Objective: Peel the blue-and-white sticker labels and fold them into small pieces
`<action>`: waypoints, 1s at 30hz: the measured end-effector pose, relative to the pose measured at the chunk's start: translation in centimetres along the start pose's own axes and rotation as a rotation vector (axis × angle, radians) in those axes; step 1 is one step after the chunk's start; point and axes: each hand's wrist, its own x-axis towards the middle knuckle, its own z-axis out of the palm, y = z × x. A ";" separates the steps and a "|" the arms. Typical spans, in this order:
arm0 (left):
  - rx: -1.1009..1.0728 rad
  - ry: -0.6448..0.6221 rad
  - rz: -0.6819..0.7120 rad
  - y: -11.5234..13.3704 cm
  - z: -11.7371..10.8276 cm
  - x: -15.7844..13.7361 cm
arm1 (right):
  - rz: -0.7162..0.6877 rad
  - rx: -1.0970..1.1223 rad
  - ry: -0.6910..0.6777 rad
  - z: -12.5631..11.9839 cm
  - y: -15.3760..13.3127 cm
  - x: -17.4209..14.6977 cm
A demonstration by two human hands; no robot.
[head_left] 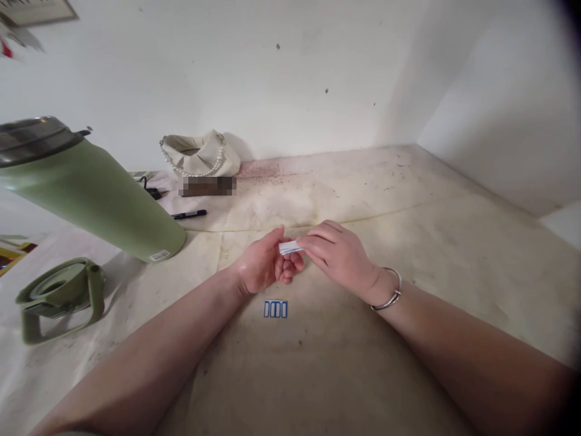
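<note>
Near the middle of the table, my left hand (267, 261) is turned palm up with its fingers curled round one end of a thin white paper stack (288, 247). My right hand (338, 257), wearing a silver bracelet (389, 297) at the wrist, pinches the stack's other end from above between thumb and fingers. The stack looks like several small sheets with a bluish lower edge; its left end is partly hidden by my fingers. On the cloth just below my left hand lies a small card (275, 309) with blue-outlined boxes on it.
A tall green tumbler (104, 194) stands at the left, behind a green lid with a handle (61, 300). Toward the wall are a white handbag (200, 154) with a pearl strap, a blurred-out brown item (207, 186) and a black pen (189, 214). Creased cloth (408, 375) covers the table.
</note>
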 end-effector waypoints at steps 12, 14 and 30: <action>-0.069 -0.041 -0.008 0.4 0.1 -0.5 | -0.011 0.013 0.018 -0.3 -0.2 0.0; -0.062 -0.040 0.023 0.3 0.1 -0.4 | -0.015 0.009 0.032 -0.2 -0.1 -0.1; 0.391 0.504 0.610 -1.6 0.8 0.3 | 0.591 0.716 -0.085 1.1 -0.6 0.2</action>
